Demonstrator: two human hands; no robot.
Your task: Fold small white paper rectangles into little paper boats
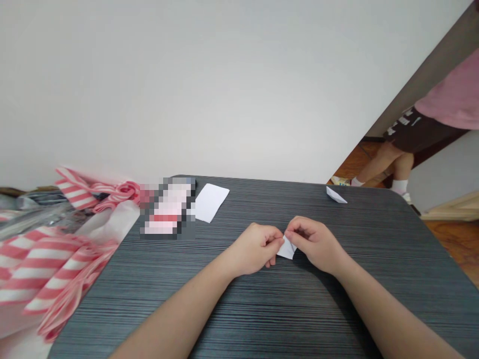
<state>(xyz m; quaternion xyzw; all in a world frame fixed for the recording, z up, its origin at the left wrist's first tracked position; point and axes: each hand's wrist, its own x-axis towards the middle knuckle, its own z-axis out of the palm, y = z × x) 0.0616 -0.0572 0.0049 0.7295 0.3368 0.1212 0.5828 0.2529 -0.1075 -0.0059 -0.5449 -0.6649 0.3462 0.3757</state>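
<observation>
Between my two hands is a small folded piece of white paper (286, 250), just above or on the dark table. My left hand (259, 249) pinches its left side between thumb and fingers. At its upper right edge, my right hand (313, 242) pinches it too, fingertips almost meeting those of the left. Part of the paper is hidden behind the fingers. Farther off to the left, a flat white sheet (212, 202) lies on the table. Another small folded white paper (336, 195) rests near the table's far edge on the right.
A blurred-out phone-like object (170, 205) lies at the table's (239, 319) far left. Pink-and-white striped cloth (45, 259) is heaped beside the left edge. Behind the table stands a pale wall (209, 89). A person in dark shorts (422, 130) is beyond the right corner.
</observation>
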